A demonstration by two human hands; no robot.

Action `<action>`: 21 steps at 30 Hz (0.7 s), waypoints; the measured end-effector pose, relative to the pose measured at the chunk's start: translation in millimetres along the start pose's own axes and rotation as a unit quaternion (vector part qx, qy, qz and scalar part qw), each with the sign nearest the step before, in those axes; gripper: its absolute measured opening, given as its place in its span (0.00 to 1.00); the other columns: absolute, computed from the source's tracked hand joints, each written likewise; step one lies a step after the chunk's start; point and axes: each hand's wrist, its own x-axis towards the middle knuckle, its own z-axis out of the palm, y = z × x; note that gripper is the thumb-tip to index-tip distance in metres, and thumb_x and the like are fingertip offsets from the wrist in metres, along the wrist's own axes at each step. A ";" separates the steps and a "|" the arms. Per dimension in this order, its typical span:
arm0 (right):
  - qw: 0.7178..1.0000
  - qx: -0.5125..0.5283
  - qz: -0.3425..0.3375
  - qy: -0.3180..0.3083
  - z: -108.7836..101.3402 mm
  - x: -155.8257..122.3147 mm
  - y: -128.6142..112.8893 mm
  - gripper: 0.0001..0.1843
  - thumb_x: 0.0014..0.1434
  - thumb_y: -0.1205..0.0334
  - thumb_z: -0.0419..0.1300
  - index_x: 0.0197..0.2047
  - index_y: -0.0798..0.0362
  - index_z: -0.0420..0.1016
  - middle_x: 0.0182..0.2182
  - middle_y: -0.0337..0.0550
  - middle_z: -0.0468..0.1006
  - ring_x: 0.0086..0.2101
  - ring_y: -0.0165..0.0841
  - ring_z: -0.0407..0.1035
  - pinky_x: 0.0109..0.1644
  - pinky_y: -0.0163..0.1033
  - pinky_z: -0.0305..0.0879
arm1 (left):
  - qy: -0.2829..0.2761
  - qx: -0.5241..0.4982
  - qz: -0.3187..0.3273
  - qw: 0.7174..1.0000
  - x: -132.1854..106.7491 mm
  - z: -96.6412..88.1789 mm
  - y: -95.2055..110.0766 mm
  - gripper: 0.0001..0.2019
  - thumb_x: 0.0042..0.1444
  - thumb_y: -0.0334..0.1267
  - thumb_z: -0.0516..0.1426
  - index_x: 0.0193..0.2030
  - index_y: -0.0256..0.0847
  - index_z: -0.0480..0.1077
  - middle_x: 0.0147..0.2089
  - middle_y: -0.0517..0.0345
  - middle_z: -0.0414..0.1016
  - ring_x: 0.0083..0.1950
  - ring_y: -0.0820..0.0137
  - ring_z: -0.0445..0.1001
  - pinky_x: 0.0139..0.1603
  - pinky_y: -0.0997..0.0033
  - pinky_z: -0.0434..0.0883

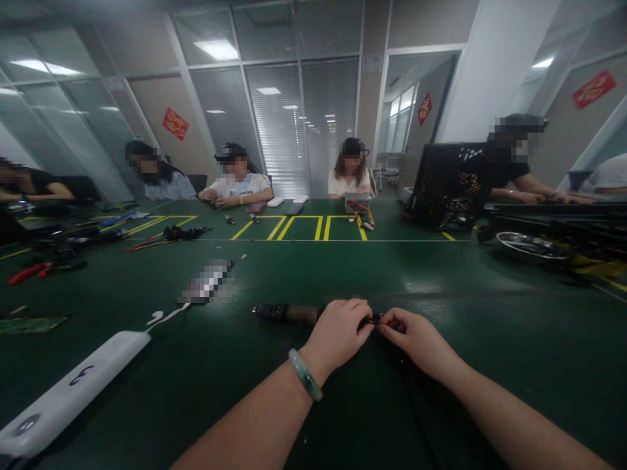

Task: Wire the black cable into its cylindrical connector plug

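A dark, cylindrical electric screwdriver (300, 314) lies on the green table, its tip pointing left. My left hand (340, 326), with a green bangle on the wrist, is closed over the tool's rear end. Just to the right, the thumb and fingers of my right hand (414, 336) pinch a thin black piece at that end, which looks like the power cord. My fingers hide the exact joint between the two. A dark cord seems to run down the table below my right hand, though it is hard to make out.
A white power strip (78, 385) lies at the left, cabled to a phone (206, 284). Red-handled pliers (32, 272), wires (157, 241) and a green circuit board (32, 323) lie further left. A black computer case (445, 186) and a metal bowl (531, 245) stand right. Several people sit opposite.
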 end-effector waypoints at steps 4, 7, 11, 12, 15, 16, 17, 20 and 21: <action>1.000 0.008 0.001 0.000 0.5 0.0 -2.2 0.07 0.59 0.58 0.58 0.36 0.51 0.74 0.31 0.36 0.78 0.32 0.32 0.72 0.34 0.33 0.63 | -0.002 -0.004 0.008 1.000 -0.2 0.0 -0.2 0.03 0.59 0.35 0.57 0.41 0.42 0.69 0.49 0.58 0.72 0.51 0.65 0.70 0.55 0.60 0.64; 1.000 0.011 0.007 -0.005 0.3 -0.1 -3.7 0.06 0.59 0.58 0.58 0.36 0.50 0.74 0.31 0.36 0.78 0.32 0.32 0.72 0.34 0.33 0.63 | -0.006 -0.002 0.011 1.000 -0.6 1.4 -2.1 0.04 0.58 0.35 0.58 0.40 0.42 0.69 0.50 0.58 0.72 0.53 0.65 0.69 0.56 0.58 0.63; 1.000 0.008 0.005 -0.010 -0.2 -0.1 -1.5 0.07 0.60 0.57 0.57 0.36 0.50 0.74 0.32 0.36 0.78 0.33 0.32 0.72 0.34 0.33 0.63 | -0.010 -0.003 0.003 1.000 -0.6 3.0 -3.6 0.04 0.59 0.32 0.56 0.41 0.43 0.69 0.51 0.58 0.72 0.53 0.65 0.69 0.56 0.58 0.63; 1.000 0.008 0.004 -0.011 -0.2 -0.1 -0.6 0.07 0.60 0.57 0.57 0.36 0.50 0.74 0.32 0.37 0.78 0.33 0.32 0.72 0.34 0.33 0.63 | -0.011 -0.003 0.002 1.000 -0.5 2.9 -3.3 0.04 0.59 0.32 0.56 0.41 0.43 0.70 0.51 0.58 0.72 0.53 0.65 0.69 0.56 0.58 0.63; 1.000 0.008 0.002 -0.012 -0.5 0.1 0.6 0.08 0.60 0.56 0.57 0.37 0.50 0.74 0.33 0.37 0.78 0.33 0.33 0.72 0.35 0.33 0.64 | -0.013 -0.001 0.000 1.000 -0.3 1.1 -1.6 0.05 0.60 0.33 0.56 0.43 0.43 0.69 0.51 0.58 0.72 0.53 0.65 0.69 0.56 0.59 0.64; 1.000 0.006 0.002 -0.012 -0.7 0.0 0.3 0.09 0.60 0.56 0.57 0.37 0.50 0.74 0.33 0.38 0.78 0.34 0.33 0.72 0.35 0.34 0.64 | -0.013 -0.001 -0.001 1.000 -0.3 0.3 -0.9 0.06 0.60 0.34 0.56 0.44 0.43 0.69 0.51 0.58 0.72 0.53 0.65 0.69 0.55 0.59 0.64; 1.000 0.004 0.002 -0.011 -0.9 -0.2 -0.3 0.09 0.60 0.56 0.56 0.37 0.51 0.74 0.33 0.38 0.78 0.34 0.33 0.72 0.35 0.34 0.64 | -0.013 -0.001 -0.002 1.000 -0.3 -0.4 -0.4 0.06 0.60 0.34 0.55 0.44 0.43 0.69 0.50 0.58 0.72 0.52 0.65 0.69 0.55 0.59 0.64; 1.000 0.000 0.003 -0.006 -1.5 -0.7 -2.3 0.09 0.60 0.56 0.56 0.36 0.50 0.74 0.32 0.38 0.78 0.33 0.33 0.72 0.35 0.34 0.64 | -0.014 -0.002 -0.005 1.000 -0.6 -1.3 0.3 0.04 0.60 0.33 0.55 0.42 0.42 0.69 0.48 0.58 0.73 0.50 0.65 0.70 0.54 0.59 0.65; 1.000 -0.003 0.003 -0.004 -1.6 -0.8 -2.6 0.09 0.60 0.56 0.56 0.36 0.50 0.74 0.32 0.38 0.78 0.33 0.33 0.72 0.35 0.34 0.64 | -0.016 0.000 -0.004 1.000 -0.7 -1.2 0.2 0.04 0.60 0.34 0.56 0.41 0.43 0.69 0.49 0.58 0.73 0.51 0.65 0.70 0.54 0.59 0.65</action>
